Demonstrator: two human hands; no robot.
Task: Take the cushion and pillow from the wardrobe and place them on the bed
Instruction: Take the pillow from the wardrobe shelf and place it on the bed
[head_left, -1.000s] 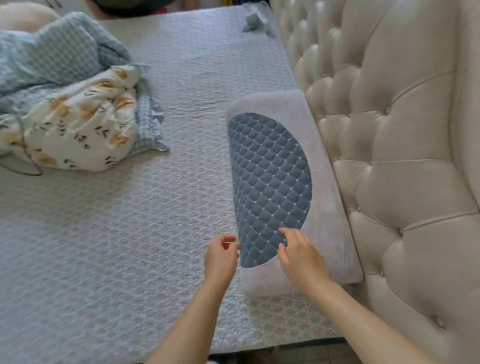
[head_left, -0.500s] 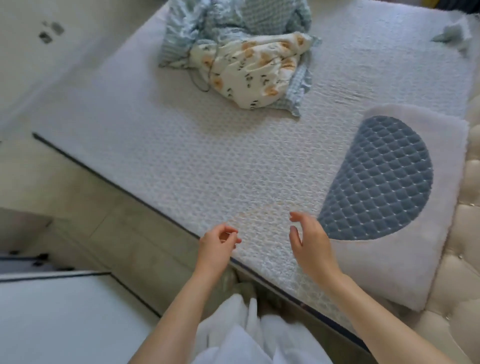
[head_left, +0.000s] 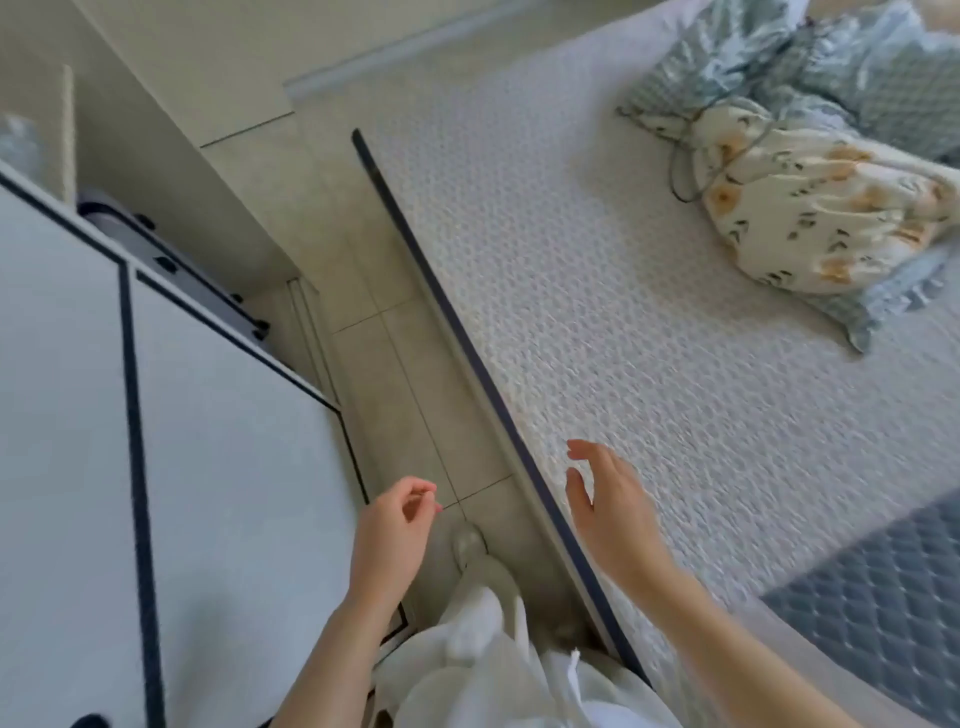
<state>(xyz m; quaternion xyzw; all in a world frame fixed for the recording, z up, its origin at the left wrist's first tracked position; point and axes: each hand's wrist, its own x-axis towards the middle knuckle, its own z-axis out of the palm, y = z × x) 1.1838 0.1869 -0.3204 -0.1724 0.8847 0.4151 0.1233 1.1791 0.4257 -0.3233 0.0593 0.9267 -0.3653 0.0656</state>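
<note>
Both hands hung empty — the left hand loosely curled over the floor, the right hand spread above the bed. The grey quilted pillow lay on the bed (cushion unseen). The risk, I judged: tripping in that narrow gap beside the wardrobe.
</note>
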